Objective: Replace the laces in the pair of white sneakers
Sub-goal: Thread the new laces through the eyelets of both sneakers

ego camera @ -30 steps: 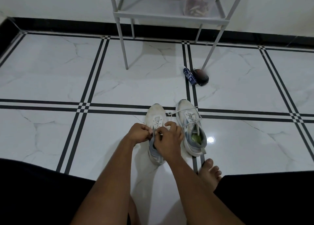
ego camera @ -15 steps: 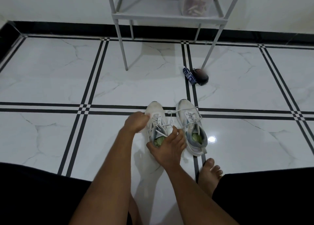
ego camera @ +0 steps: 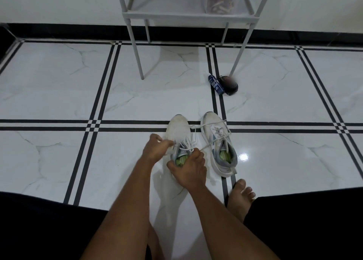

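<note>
Reaching forward from the near edge, both forearms were extended over the floor [ego camera: 59, 102]. A lace [ego camera: 183, 145] of the left sneaker [ego camera: 177, 131] was pinched by the left hand [ego camera: 154, 149], while its heel was gripped by the right hand [ego camera: 189, 168]. The right sneaker [ego camera: 217, 142], white with grey trim and loosely laced, was set just beside it.

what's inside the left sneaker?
Green insole shows in the left sneaker opening. The right hand grips the heel and covers the rest; the toe interior is hidden.
</note>
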Demonstrator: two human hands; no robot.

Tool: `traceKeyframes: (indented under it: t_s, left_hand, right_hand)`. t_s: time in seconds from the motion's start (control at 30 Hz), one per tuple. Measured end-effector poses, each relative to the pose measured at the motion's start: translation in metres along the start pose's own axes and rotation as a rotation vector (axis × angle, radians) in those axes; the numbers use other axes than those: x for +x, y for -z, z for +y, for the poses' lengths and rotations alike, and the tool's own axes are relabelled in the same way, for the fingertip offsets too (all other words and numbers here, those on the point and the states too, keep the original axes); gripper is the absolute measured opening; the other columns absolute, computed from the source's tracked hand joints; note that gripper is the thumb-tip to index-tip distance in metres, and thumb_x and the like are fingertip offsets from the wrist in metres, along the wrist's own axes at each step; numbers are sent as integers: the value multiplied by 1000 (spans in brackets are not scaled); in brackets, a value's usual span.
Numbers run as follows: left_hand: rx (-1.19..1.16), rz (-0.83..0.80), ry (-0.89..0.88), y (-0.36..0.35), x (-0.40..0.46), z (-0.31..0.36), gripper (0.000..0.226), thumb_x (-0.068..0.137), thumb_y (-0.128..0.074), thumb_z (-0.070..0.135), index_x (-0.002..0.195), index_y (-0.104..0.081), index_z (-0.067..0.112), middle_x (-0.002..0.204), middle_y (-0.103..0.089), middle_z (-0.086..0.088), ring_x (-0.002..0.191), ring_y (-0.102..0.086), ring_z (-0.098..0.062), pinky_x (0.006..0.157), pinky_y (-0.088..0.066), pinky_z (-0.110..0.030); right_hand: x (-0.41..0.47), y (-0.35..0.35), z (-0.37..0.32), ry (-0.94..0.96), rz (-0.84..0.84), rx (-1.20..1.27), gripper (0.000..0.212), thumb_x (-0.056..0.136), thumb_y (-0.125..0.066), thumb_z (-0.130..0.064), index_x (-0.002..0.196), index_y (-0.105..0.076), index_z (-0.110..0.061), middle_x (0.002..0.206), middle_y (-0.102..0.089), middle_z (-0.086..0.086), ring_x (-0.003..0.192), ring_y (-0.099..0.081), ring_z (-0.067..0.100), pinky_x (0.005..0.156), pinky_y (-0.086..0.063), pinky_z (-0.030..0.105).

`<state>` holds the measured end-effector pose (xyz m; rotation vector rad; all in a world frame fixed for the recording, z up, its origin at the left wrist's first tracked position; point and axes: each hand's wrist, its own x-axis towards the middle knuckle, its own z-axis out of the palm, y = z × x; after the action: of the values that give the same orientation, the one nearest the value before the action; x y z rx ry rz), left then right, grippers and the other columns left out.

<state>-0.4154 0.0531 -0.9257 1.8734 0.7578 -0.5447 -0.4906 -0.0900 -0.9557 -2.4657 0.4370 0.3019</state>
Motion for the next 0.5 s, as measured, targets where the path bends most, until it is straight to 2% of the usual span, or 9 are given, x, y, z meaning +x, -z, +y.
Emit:
traceKeyframes:
  t_s: [0.07, 0.17, 0.2, 0.27, 0.33, 0.4, 0.43, 0.47, 0.5]
  left_hand:
    - [56, -77, -55, -18, -8, -7, 37, 77, -80, 43, 99, -62, 19, 97, -69, 0, 94, -66, -22, 81, -54, -38]
    - [71, -54, -161, -22, -13, -6, 6, 87, -71, 23, 82, -73, 19, 90, -74, 0, 91, -69, -23, 87, -55, -40]
    - [33, -16, -175, -19, -15, 1, 11, 87, -68, 17, 78, -73, 19, 86, -74, 0, 85, -67, -22, 82, -54, -37]
    - [-239, 86, -162, -6, -14, 22, 20, 88, -60, 8, 75, -70, 19, 81, -71, 2, 73, -60, -17, 67, -47, -31]
    - [-433, 175, -201, 13, -7, 42, 21, 89, -57, 5, 76, -68, 17, 79, -68, 2, 66, -55, -12, 61, -42, -26]
    - [-295, 224, -331, 25, -2, 51, 13, 93, -62, 16, 83, -71, 17, 86, -70, 2, 74, -60, -13, 68, -45, -27]
    - [-173, 258, -392, 27, 2, 50, 8, 93, -64, 21, 91, -72, 20, 96, -70, 3, 82, -63, -14, 74, -47, -30]
    - [-30, 297, -419, 25, 5, 43, 13, 93, -66, 25, 105, -70, 23, 114, -66, 2, 92, -66, -17, 79, -50, -33]
    - [119, 361, -410, 23, 5, 36, 32, 93, -68, 27, 124, -62, 25, 132, -57, 0, 105, -64, -20, 87, -52, -38]
  right_hand:
    - [1, 2, 0, -8, -7, -10, 101, 65, -66, -79, 136, -36, -15, 130, -48, 5, 124, -51, 32, 97, -51, 49]
    - [-1, 4, -2, -1, -14, -12, 101, 66, -65, -80, 137, -36, -15, 132, -47, 5, 125, -51, 31, 96, -51, 49]
    - [-2, 5, -2, -3, -17, -13, 98, 66, -66, -79, 135, -37, -16, 130, -47, 4, 123, -51, 31, 96, -51, 49]
    - [-3, 6, -2, -11, -20, -16, 91, 65, -66, -76, 131, -39, -19, 127, -46, 2, 120, -52, 30, 94, -51, 49]
    - [-4, 8, -5, -27, -29, -12, 87, 65, -64, -75, 128, -38, -21, 124, -45, 1, 118, -52, 30, 93, -52, 49]
    - [-5, 9, -7, -44, -46, -4, 86, 66, -63, -75, 128, -37, -21, 125, -44, 2, 119, -52, 30, 93, -52, 48]
    - [-4, 11, -8, -50, -47, 3, 86, 67, -63, -75, 129, -38, -21, 126, -45, 2, 120, -52, 30, 94, -51, 48]
    - [-4, 11, -7, -62, -62, 4, 87, 67, -64, -75, 130, -38, -20, 127, -45, 2, 121, -52, 31, 96, -50, 48]
    - [-3, 11, -9, -78, -77, 7, 88, 68, -64, -77, 131, -39, -20, 128, -46, 3, 123, -52, 31, 98, -48, 49]
